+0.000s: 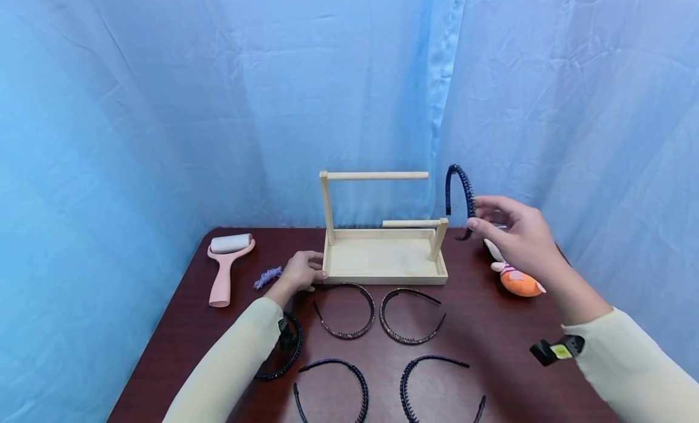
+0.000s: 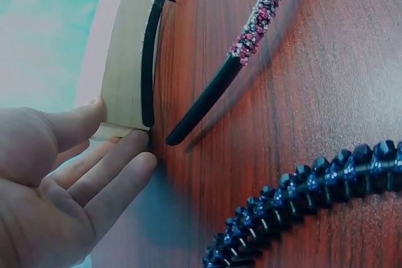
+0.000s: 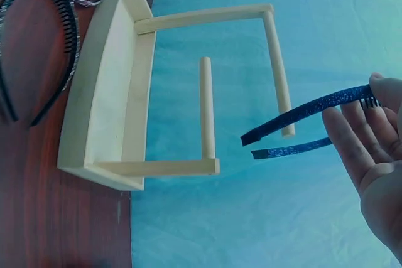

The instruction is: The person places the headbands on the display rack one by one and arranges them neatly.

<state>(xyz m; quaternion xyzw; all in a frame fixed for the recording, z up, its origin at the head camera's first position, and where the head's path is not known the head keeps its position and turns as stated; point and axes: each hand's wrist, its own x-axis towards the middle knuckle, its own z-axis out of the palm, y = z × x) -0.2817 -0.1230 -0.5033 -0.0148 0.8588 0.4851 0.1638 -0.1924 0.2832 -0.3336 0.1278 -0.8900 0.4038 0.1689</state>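
My right hand [image 1: 513,232] pinches a dark blue beaded headband [image 1: 467,189] between thumb and fingers, raised to the right of the wooden stand [image 1: 384,281]. In the right wrist view the headband [image 3: 308,108] has its two ends pointing toward the stand's upper bar [image 3: 276,70]. The pale stand is a shallow tray with a tall bar on the left post and a lower bar on the right post; both bars are bare. At the tray's left front corner, my left hand [image 1: 301,270] grips the wood, thumb and fingers around the corner [image 2: 125,117].
Two glittery headbands [image 1: 349,336] [image 1: 406,339] lie before the tray. Nearer are two dark beaded ones [image 1: 364,389] [image 1: 405,389], with another [image 1: 295,353] under the left forearm. A pink lint roller [image 1: 221,283] and purple cord [image 1: 267,277] lie left; an orange plush toy [image 1: 521,284] lies right.
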